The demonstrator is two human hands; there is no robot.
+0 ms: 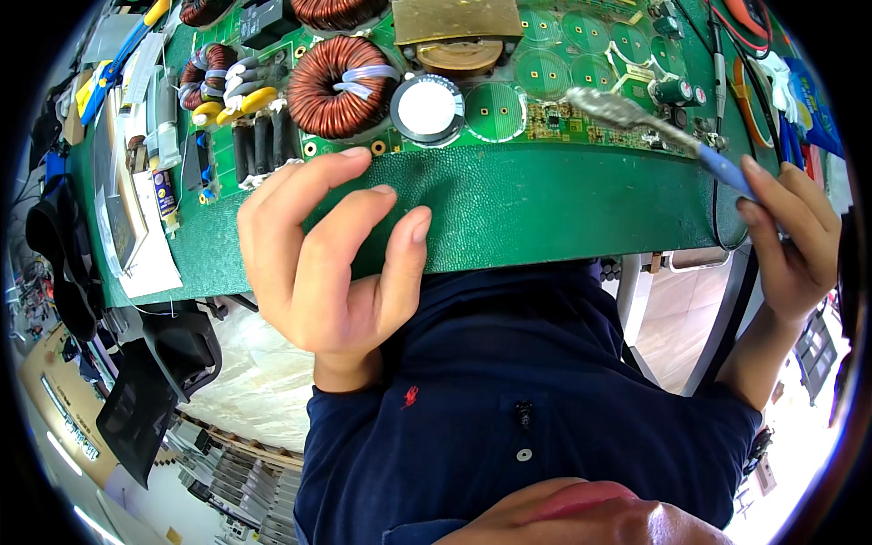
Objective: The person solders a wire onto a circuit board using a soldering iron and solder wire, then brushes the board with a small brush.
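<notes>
In my right hand (795, 238) is a brush (724, 169) with a blue handle, pinched between thumb and fingers. Its greyish head, slightly blurred, points left over the front right part of a green circuit board (590, 134); I cannot tell whether it touches. My left hand (331, 259) is held above the table edge with fingers apart and curled, holding nothing. Just beyond its fingertips are a copper-wound ring coil (313, 91) and a round capacitor (427, 110) with a white top, both on the board. Right of the capacitor are several round capacitor spots without parts.
The board lies on a green mat (545, 204). Behind the capacitor stands a transformer (454, 36). At left are a glue tube (165, 202), white paper (150, 268) and a blue-and-yellow tool (113, 73). Cables (718, 86) and a blue packet (815, 104) lie at right.
</notes>
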